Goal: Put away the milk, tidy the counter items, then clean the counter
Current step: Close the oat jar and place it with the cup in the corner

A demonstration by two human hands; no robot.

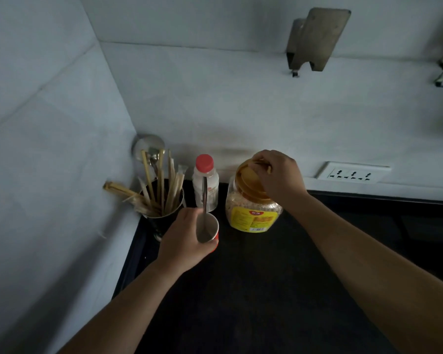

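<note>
A white milk bottle point(205, 186) with a red cap stands upright at the back of the dark counter point(253, 290), near the wall. My left hand point(180, 238) is wrapped around a red paper cup point(208, 229) in front of the bottle; a metal spoon point(204, 200) stands in the cup. To the right stands a clear jar of oats point(252, 210) with a yellow label and an amber lid point(250, 181). My right hand point(279, 173) grips that lid from above.
A dark holder point(161, 213) full of wooden chopsticks stands in the left corner against the wall. A white wall socket point(353, 172) sits at the back right. A metal bracket point(315, 39) hangs on the wall above.
</note>
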